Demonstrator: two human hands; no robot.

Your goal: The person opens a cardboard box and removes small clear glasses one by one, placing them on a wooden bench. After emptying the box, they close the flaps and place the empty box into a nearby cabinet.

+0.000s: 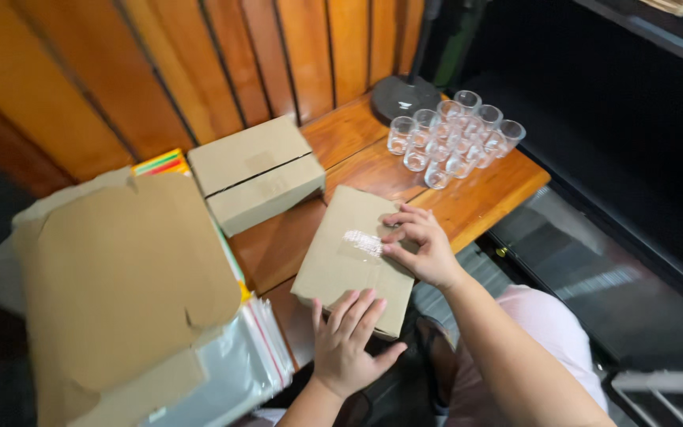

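Left hand [348,341] lies flat, grip spread, on cardboard box [349,257]; right hand [420,241] apparently fingers its tape.

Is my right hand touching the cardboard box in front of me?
Touching. The head view shows the right hand with its fingertips pressed on the top of the small cardboard box, beside the tape strip; the left hand lies flat on its near edge.

Inventory by kind — closed cardboard boxes: two, one small box [353,257] under both hands and one larger box [256,172] behind it on the tabletop [484,198]. Clear drinking glasses [454,141]: about ten in one tight cluster — overlap prevents an exact count. Hands: two, the left hand [347,341] and the right hand [422,243]; opened cardboard flap [120,269]: one; round black stand base [405,95]: one.
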